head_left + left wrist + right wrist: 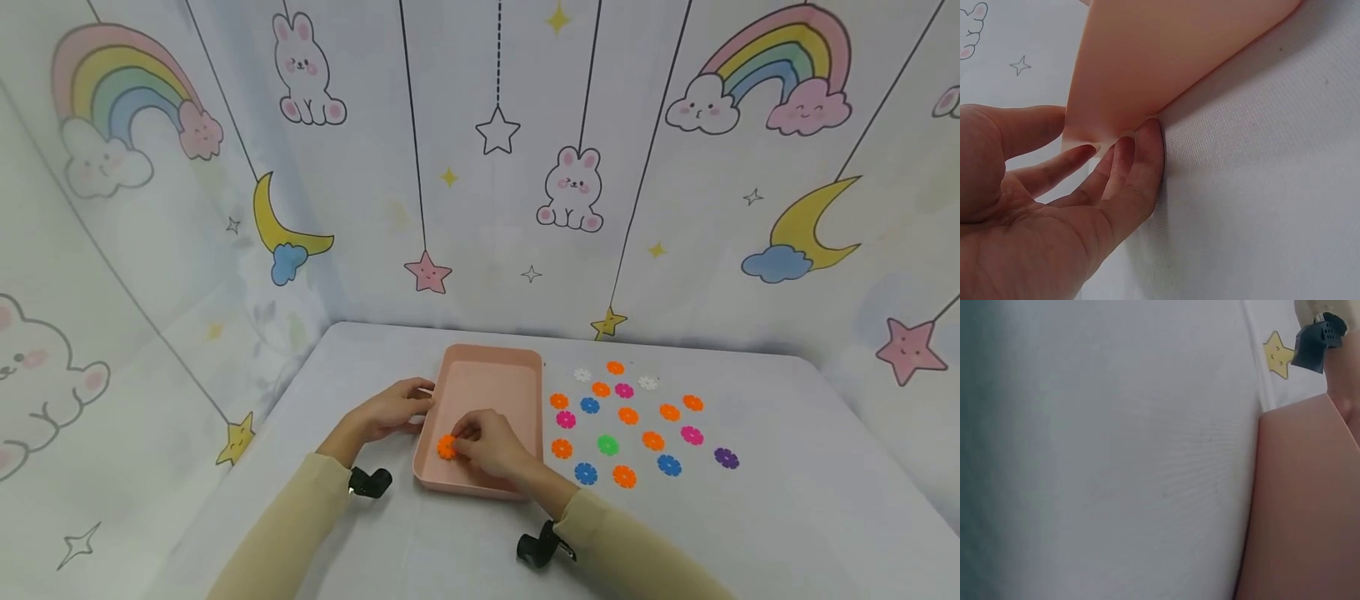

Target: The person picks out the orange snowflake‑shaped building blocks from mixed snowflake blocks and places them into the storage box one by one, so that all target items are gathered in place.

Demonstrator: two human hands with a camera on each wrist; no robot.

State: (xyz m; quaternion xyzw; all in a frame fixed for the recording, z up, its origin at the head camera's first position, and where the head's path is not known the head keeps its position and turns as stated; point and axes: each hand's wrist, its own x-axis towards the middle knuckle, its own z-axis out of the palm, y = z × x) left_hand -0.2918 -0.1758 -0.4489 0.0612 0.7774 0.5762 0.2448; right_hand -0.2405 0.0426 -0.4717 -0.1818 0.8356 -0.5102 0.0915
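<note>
A shallow pink tray (pixel 491 379) lies on the white table. Inside its near left part, my right hand (pixel 491 447) pinches an orange flower-shaped plastic disc (pixel 446 447) between thumb and fingers. At the tray's left side, my left hand (pixel 393 408) holds the edge. The left wrist view shows the fingers of the left hand (pixel 1054 212) bent against the outer wall and rim of the tray (pixel 1147 56). In the right wrist view only the tray's outer wall (pixel 1304 506) shows large; the right hand and its disc are out of that picture.
Flower-shaped discs lie scattered right of the tray: several orange ones (pixel 624 477), blue (pixel 670 465), pink (pixel 692 436) and white ones, one green (pixel 607 445) and one purple (pixel 726 457). A cloth with rabbits, stars and rainbows (pixel 495 183) hangs behind the table.
</note>
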